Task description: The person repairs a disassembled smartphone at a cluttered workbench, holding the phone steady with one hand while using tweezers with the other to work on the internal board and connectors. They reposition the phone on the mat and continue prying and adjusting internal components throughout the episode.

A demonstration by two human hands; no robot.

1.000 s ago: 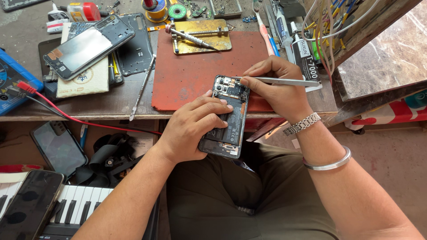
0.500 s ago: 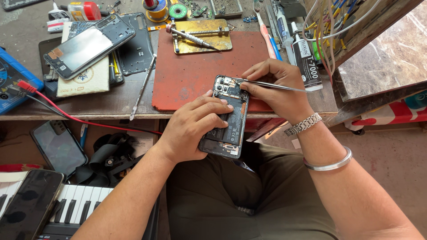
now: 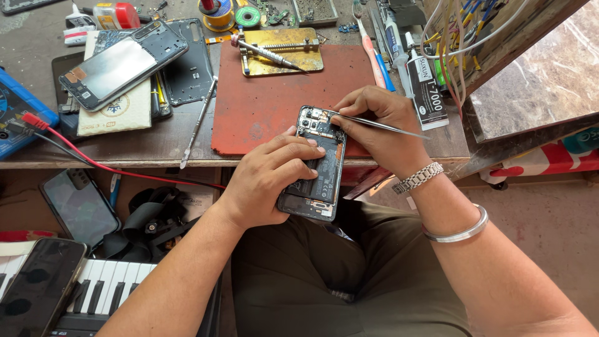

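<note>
The opened phone (image 3: 317,163) sits tilted over the front edge of the table (image 3: 143,146), its back cover off and its internals exposed. The left hand (image 3: 268,181) is clamped around the lower half of the phone, fingers lying across the battery area. The right hand (image 3: 377,125) is pinched shut on metal tweezers (image 3: 380,126).

Change since one second ago: the tweezers now lie lower and flatter, and their tip has come in to the upper right edge of the phone, beside the camera section. The phone itself has barely moved. This suggests fine work at the top of the board is in progress.

Surface: a red work mat (image 3: 262,106) covers the table centre, carrying a brass board holder (image 3: 284,51) with a screwdriver (image 3: 265,53) on it. Left of the mat lie a second dismantled phone (image 3: 121,65) and a red cable (image 3: 93,161). Below the table, keyboard keys (image 3: 112,281) show.
</note>
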